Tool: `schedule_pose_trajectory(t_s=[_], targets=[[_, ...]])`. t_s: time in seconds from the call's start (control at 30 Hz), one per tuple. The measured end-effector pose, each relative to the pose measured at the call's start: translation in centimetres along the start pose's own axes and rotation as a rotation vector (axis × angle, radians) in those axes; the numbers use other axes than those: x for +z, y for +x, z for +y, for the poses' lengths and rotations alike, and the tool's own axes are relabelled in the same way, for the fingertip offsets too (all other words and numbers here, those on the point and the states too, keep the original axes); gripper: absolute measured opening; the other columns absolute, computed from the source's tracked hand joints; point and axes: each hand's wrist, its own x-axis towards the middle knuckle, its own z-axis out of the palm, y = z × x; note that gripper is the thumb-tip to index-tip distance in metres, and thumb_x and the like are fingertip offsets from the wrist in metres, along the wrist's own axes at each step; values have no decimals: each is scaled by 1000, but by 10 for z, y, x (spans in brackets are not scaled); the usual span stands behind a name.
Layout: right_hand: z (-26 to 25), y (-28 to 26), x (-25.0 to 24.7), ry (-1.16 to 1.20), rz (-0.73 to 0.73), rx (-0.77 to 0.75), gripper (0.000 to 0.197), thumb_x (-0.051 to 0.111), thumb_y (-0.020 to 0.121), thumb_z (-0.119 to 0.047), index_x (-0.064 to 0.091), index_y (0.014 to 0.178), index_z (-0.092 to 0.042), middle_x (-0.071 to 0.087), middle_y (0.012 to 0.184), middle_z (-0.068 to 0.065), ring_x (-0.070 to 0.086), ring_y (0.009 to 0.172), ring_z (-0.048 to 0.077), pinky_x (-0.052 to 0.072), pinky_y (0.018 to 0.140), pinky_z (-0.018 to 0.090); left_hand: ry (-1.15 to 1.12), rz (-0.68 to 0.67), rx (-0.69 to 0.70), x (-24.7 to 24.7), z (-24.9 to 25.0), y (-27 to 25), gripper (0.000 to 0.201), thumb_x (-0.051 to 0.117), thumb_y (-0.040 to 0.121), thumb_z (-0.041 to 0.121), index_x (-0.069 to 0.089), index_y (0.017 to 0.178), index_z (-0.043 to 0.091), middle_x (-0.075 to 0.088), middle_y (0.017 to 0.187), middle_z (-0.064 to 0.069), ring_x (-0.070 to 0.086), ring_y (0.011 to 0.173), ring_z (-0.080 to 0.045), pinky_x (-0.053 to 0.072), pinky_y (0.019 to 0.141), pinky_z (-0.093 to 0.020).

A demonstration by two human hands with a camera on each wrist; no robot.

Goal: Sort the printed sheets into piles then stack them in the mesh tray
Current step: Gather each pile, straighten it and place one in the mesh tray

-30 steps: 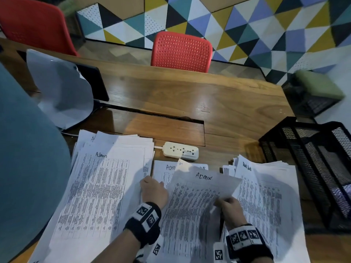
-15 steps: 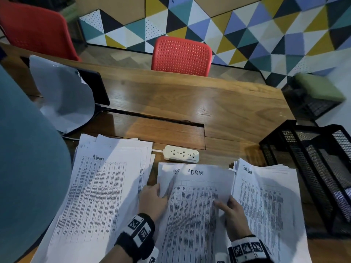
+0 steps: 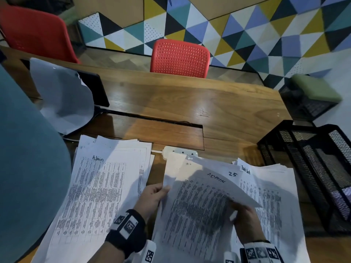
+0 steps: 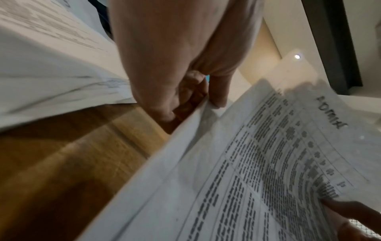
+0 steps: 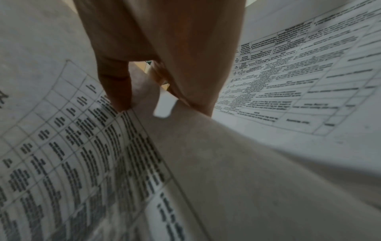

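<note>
**Lifting an Admin sheet from the middle pile**

My left hand (image 3: 150, 198) pinches the left edge of the printed sheet (image 3: 197, 211) marked "ADMIN"; my right hand (image 3: 245, 219) grips its right side, bowing it above the middle pile (image 3: 176, 164). The Admin pile (image 3: 95, 186) lies left, another pile (image 3: 275, 196) right, beside the mesh tray (image 3: 307, 158).

black wristbands (image 3: 126, 231) with white square-code tags on both bare forearms.

Matt white paper sheets (image 3: 98, 186) lie on a glossy varnished wood table (image 3: 209, 111) beside a black metal-mesh tray (image 3: 311, 168).
</note>
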Motion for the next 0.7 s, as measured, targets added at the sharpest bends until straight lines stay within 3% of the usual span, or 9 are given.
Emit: schedule_pose_trajectory(t_s=[0.07, 0.2, 0.27, 0.37, 0.5, 0.6, 0.7], targets=[[4, 1, -1, -42, 33, 5, 23, 50, 84, 12, 69, 88, -1, 75, 77, 1, 69, 75, 15, 52, 73, 25, -37, 1, 18, -3, -1, 1, 25, 57, 98, 20, 75, 109, 6, 77, 107, -9, 70, 106, -29, 53, 99, -47], [14, 7, -2, 16, 128, 102, 22, 48, 87, 10, 67, 92, 1, 73, 83, 9, 61, 90, 31, 47, 85, 43, -24, 62, 71, -6, -3, 3, 15, 67, 90, 9, 76, 102, 7, 78, 101, -9, 71, 101, -31, 55, 95, -51], [10, 5, 2, 55, 117, 127, 21, 50, 88, 10, 65, 101, 2, 70, 91, 12, 61, 91, 30, 51, 79, 37, 20, 73, 106, -6, -5, 4, 18, 72, 85, 5, 74, 103, 9, 78, 100, -8, 73, 98, -27, 57, 91, -50], [-1, -3, 9, 3, -10, 116, 14, 66, 81, 1, 66, 94, 1, 72, 89, 16, 67, 81, 28, 56, 63, 36, 97, 93, 134, -3, -6, 6, 24, 75, 83, 5, 72, 106, 14, 78, 99, -5, 74, 94, -23, 60, 84, -48], [-2, -3, 11, -112, -4, 61, 17, 74, 76, -6, 70, 91, 1, 74, 83, 16, 69, 73, 31, 56, 65, 41, 43, 149, 162, -1, -2, 5, 12, 77, 84, 17, 76, 94, 11, 79, 90, -4, 76, 88, -22, 60, 81, -40], [6, 3, 2, -138, 69, -7, 10, 72, 78, -4, 69, 86, 2, 73, 73, 11, 62, 73, 29, 49, 68, 37, 1, 172, 153, -5, -3, 6, 32, 65, 92, 32, 74, 96, 2, 77, 89, -6, 72, 87, -22, 56, 82, -32], [7, 5, -1, -117, 85, -6, 6, 65, 83, 5, 68, 87, 1, 71, 72, 7, 60, 77, 28, 50, 66, 36, 8, 189, 114, -9, -8, 12, 33, 59, 96, 35, 74, 101, 5, 72, 90, -4, 68, 86, -20, 54, 80, -26]])
